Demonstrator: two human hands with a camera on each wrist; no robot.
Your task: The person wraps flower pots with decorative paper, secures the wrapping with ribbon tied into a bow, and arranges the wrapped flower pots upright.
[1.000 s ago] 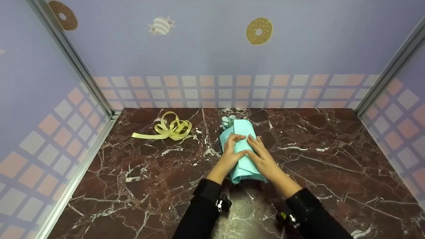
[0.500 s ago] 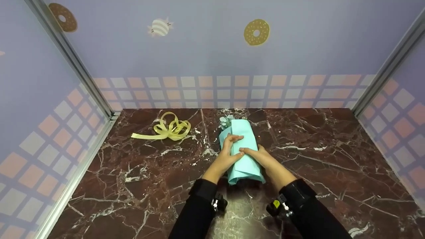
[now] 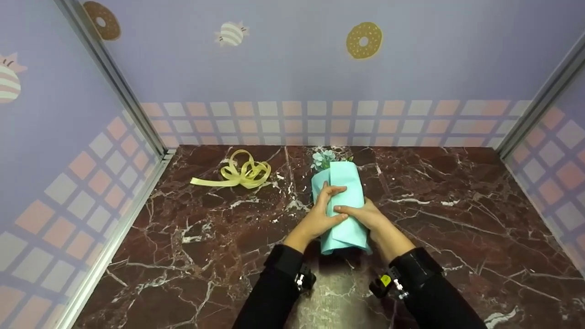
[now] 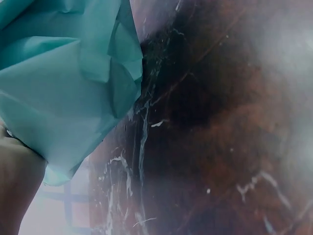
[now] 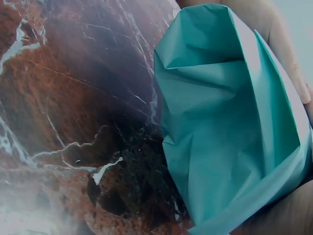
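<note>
A small bouquet wrapped in turquoise paper [image 3: 349, 196] points away from me in the head view. Pale blue flowers [image 3: 322, 158] peek out at its far left end. My left hand [image 3: 317, 219] holds the wrap from the left, with thumb and fingers over the top layer. On the other side my right hand [image 3: 372, 217] grips it, thumb on top and the other fingers hidden round the side. Seen from the right wrist, the near end of the wrapping paper [image 5: 215, 107] gapes open in loose folds. Its creased outside [image 4: 58, 93] fills the upper left of the left wrist view.
A looped yellow ribbon [image 3: 247, 174] lies at the back left of the dark red marble tabletop [image 3: 228, 256], with one tail stretching left. Lilac panels with printed donuts [image 3: 364, 40] and checks wall in the back and both sides.
My right hand has slid from lying flat on the wrap to its right side, leaving the thumb on top. The left hand keeps its hold. The head view has shifted slightly.
</note>
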